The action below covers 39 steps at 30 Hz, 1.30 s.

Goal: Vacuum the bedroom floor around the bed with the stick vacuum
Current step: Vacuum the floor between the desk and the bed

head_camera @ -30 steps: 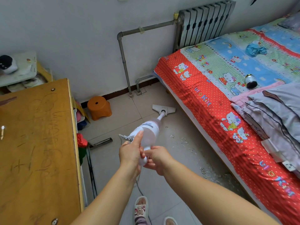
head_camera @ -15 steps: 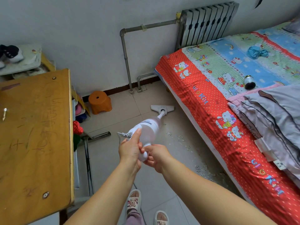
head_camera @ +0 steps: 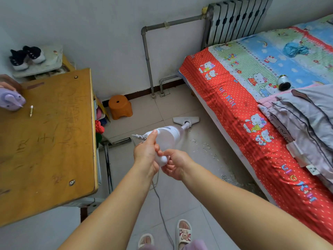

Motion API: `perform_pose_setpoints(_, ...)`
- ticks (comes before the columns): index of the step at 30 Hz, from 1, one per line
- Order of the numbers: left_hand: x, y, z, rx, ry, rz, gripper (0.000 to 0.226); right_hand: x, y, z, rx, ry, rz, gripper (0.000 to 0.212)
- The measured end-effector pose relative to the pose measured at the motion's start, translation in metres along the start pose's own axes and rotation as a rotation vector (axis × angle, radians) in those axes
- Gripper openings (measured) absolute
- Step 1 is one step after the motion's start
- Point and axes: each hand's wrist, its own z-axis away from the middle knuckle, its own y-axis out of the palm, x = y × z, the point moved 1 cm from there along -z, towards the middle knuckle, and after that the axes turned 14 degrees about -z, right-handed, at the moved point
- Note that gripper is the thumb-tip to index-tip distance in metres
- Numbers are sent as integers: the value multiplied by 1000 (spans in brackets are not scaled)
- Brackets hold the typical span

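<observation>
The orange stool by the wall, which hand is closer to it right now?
Left. The left hand grips the vacuum on the side toward the orange stool; the right hand holds the handle end, nearer the bed.

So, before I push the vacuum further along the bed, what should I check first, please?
1. Both hands hold the vacuum: left hand and right hand grip the handle end: ok.
2. Floor head flat on the tiles: ok.
3. Debris beside the bed not yet cleaned: not ok.
4. Cord runs between the slippers, may trip: not ok.
5. Stool away from the path: ok.
6. Motor running: cannot tell.
</observation>
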Motion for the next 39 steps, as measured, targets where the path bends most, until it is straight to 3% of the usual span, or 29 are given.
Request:
perform_pose_setpoints(29,6,-157,48,234,75,-242,31,-155,65,62,-49,-77,-104,25)
perform_pose_setpoints(39,16,-172,45,261,242,-391,27,-168,67,63,-56,-58,-149,31)
